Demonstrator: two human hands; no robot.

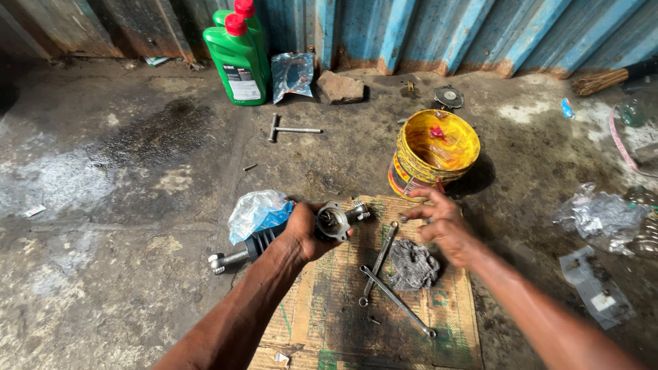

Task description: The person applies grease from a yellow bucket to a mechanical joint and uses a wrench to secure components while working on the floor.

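On the flattened brown cardboard sheet lie two crossed steel spanners beside a grey rag. Your left hand grips a grey metal engine part above its edge; your right hand hovers with fingers spread, holding nothing.

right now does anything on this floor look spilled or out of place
Yes. A dark stain spreads over the concrete floor left of the green bottles, like spilled oil. Torn plastic wrappers lie scattered at right. The two wrenches lie crossed on the cardboard beside a grey rag.
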